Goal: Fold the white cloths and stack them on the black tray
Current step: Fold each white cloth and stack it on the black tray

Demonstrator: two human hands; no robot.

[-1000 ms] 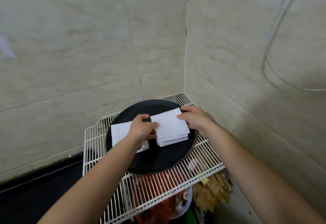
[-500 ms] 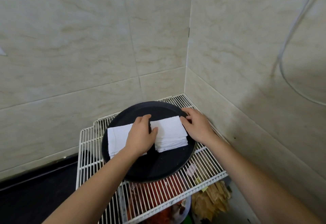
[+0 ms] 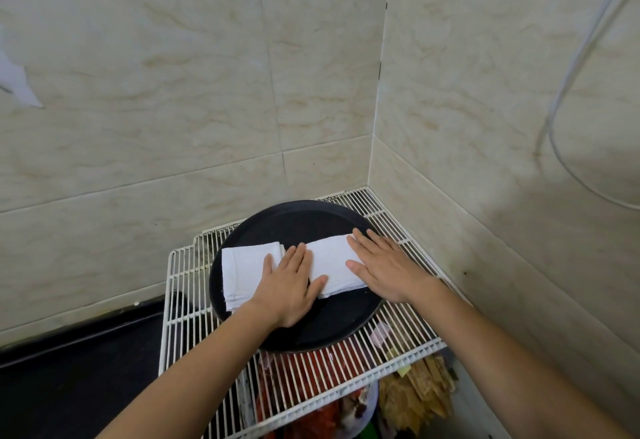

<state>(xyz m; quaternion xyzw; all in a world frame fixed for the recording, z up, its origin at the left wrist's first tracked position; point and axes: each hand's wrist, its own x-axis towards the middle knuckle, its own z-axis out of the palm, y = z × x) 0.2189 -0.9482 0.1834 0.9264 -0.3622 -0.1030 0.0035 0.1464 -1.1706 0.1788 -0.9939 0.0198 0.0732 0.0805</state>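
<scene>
One black tray (image 3: 294,220) carries the folded white cloths as a left pile (image 3: 242,265) and a right pile (image 3: 332,262), side by side. We press our left hand (image 3: 289,283) and right hand (image 3: 381,269) flat on them, fingers straight. We judge that only merging both piles is left.

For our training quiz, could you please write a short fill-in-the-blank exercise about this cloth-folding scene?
1. The folded white cloths lie in ____ piles side by side.
2. They lie on a round tray that is ____ in colour.
3. The tray stands on a wire rack coloured ____.
4. The left hand spans both piles; the right hand presses only the ____ one.
Missing words: two; black; white; right.
</scene>
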